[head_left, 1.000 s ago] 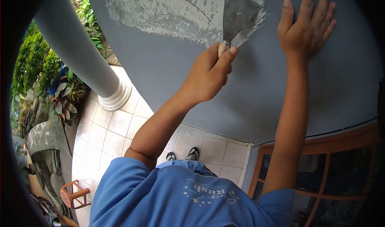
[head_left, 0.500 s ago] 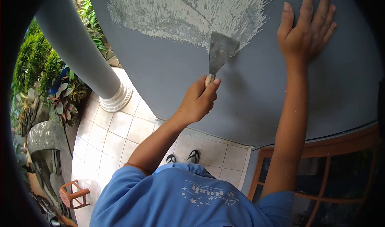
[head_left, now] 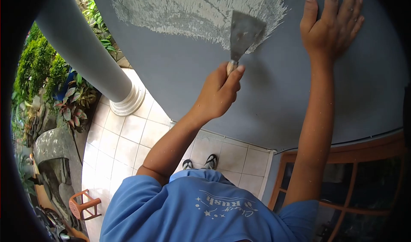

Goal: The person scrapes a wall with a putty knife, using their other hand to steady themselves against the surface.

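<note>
A broad metal scraper [head_left: 246, 31] with a short wooden handle is held in my left hand [head_left: 219, 90], fingers wrapped round the handle. Its blade lies over the lower right part of a rough whitish patch [head_left: 180, 11] on the grey wall [head_left: 171, 62]. The patch has ragged, streaked edges. Higher up on the right, my right hand [head_left: 329, 26] rests on bare grey wall with its fingers spread, holding nothing.
A round grey column [head_left: 85, 49] with a white base stands at the left, beside green plants [head_left: 38, 66]. An orange stool [head_left: 84, 204] is on the tiled floor [head_left: 128, 135]. An orange-framed window [head_left: 351, 182] is at the lower right.
My left hand and the scraper have moved up and slightly right, so the blade sits higher over the patch. My right hand stays spread on the wall. The view has shifted slightly.
</note>
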Available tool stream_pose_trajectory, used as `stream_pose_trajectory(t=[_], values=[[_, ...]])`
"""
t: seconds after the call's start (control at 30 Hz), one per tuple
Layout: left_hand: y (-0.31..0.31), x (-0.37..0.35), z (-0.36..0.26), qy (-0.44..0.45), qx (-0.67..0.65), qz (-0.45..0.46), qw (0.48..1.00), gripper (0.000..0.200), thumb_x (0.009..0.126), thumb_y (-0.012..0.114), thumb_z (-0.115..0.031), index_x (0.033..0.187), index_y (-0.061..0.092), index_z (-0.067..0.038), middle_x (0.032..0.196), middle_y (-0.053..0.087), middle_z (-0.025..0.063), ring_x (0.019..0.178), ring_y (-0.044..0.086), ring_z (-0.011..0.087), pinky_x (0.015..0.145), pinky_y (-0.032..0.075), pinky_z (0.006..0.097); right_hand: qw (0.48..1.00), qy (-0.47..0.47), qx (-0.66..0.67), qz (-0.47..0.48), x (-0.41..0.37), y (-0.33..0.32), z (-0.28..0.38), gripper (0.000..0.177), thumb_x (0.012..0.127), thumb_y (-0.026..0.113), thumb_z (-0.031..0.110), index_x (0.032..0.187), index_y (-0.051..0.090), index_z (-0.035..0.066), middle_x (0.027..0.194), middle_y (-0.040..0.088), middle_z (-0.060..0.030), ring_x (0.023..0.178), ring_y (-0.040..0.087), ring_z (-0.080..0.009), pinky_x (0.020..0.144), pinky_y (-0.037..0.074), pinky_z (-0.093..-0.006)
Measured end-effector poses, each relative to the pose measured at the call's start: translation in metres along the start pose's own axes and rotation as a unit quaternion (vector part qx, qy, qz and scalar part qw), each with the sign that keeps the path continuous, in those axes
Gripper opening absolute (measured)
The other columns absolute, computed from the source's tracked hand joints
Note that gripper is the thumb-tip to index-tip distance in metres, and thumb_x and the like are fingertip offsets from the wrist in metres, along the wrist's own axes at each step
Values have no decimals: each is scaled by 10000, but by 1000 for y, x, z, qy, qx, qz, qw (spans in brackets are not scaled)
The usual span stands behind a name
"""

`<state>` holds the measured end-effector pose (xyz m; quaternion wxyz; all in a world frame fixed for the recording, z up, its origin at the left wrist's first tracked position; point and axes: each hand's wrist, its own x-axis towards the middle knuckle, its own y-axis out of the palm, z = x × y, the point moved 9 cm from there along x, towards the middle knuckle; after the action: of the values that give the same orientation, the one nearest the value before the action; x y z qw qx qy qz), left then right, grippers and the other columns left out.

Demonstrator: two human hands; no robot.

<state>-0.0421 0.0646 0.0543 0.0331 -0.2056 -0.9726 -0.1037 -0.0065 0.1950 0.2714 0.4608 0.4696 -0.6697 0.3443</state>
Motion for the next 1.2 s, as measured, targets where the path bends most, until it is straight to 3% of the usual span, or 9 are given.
stream_pose_trajectory(t=[0.13, 0.23, 0.47, 0.5, 0.63, 0.87, 0.97, 1.07, 1.2], values=[[11, 5, -18, 63, 50, 4, 997, 353, 990, 477, -410, 842, 389, -103, 586, 365, -48, 447, 364, 33, 382, 307, 208, 999, -10, 30, -42, 1, -3, 2, 568, 885, 510, 249, 1423, 412, 94, 1505, 320, -187, 1387, 287, -393, 1125, 194, -527], [7, -16, 29, -53, -55, -1, 997, 346, 992, 474, -410, 839, 377, -115, 587, 356, -49, 440, 337, 34, 376, 281, 214, 999, -10, 27, -36, 1, -2, 1, 564, 890, 506, 250, 1423, 411, 94, 1505, 320, -187, 1389, 285, -391, 1125, 192, -526], [44, 10, 5, -7, -165, 37, 986, 354, 987, 479, -423, 859, 381, -108, 627, 386, -40, 461, 369, 40, 389, 313, 223, 999, -14, 14, -44, -1, -3, 2, 558, 893, 497, 248, 1422, 413, 93, 1504, 321, -192, 1387, 288, -396, 1123, 197, -529], [49, 8, 6, 2, -182, 31, 983, 364, 996, 457, -431, 818, 315, -147, 610, 305, -50, 449, 275, 43, 390, 212, 216, 998, -22, 7, -55, -2, -1, 1, 556, 895, 494, 247, 1423, 412, 93, 1504, 320, -192, 1387, 289, -396, 1122, 197, -529], [70, -17, 60, -87, -289, 57, 952, 339, 1009, 420, -429, 839, 318, -154, 614, 275, -40, 463, 265, 61, 402, 213, 225, 995, -46, -41, -80, -5, 12, -7, 553, 897, 486, 243, 1424, 410, 91, 1503, 321, -193, 1385, 290, -399, 1121, 198, -531], [90, -1, 6, -20, -356, 147, 923, 312, 1023, 385, -414, 837, 341, -168, 631, 301, -32, 470, 243, 75, 416, 206, 235, 993, -61, -49, -89, -6, 13, -7, 546, 901, 479, 242, 1421, 416, 90, 1498, 332, -193, 1383, 292, -400, 1121, 199, -535], [106, -26, 40, -117, -398, 137, 900, 313, 1025, 375, -415, 837, 342, -167, 639, 313, -32, 463, 248, 75, 408, 210, 232, 993, -56, -44, -94, -4, 12, -7, 538, 907, 472, 243, 1420, 417, 90, 1497, 334, -190, 1381, 295, -401, 1121, 201, -534], [116, -27, 41, -108, -430, 146, 884, 313, 1025, 371, -416, 838, 345, -168, 629, 315, -26, 444, 252, 77, 398, 223, 235, 992, -63, -50, -96, -6, 12, -7, 532, 913, 465, 243, 1420, 418, 90, 1496, 337, -190, 1380, 297, -402, 1122, 201, -531], [117, -15, 50, -51, -390, 116, 912, 324, 1026, 371, -406, 819, 337, -159, 585, 304, -20, 413, 268, 82, 378, 230, 247, 990, -76, -51, -111, -6, 14, -6, 524, 919, 456, 245, 1419, 420, 91, 1494, 341, -190, 1380, 300, -397, 1124, 199, -527]])
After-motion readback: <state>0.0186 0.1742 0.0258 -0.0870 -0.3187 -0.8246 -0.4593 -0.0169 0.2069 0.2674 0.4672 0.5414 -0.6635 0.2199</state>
